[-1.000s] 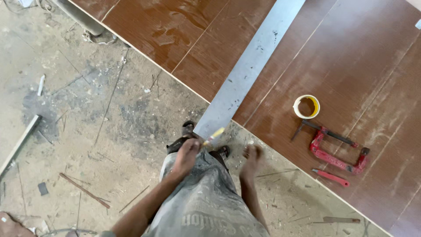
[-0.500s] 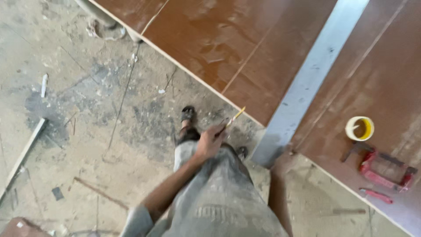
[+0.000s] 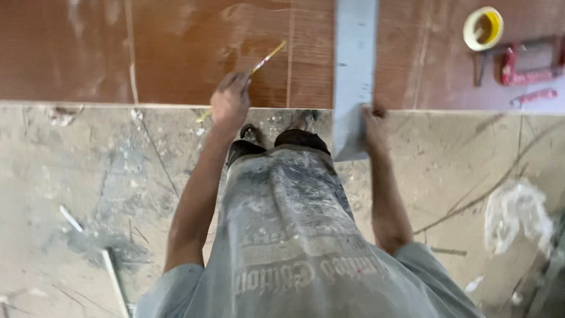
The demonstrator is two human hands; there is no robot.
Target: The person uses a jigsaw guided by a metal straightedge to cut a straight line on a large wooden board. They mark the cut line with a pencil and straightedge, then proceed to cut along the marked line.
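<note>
Now, left hand (image 3: 231, 101) pinching yellow pencil (image 3: 266, 60); right hand (image 3: 374, 125) clasping grey straightedge (image 3: 354, 65).

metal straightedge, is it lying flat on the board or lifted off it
Flat, it seems: the metal straightedge lies along the brown board, its near end overhanging the edge, the right hand pressing it there.

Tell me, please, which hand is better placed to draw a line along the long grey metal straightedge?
The left hand: it holds the yellow pencil over the brown plywood sheet, while the right hand presses on the long grey metal straightedge.
</note>
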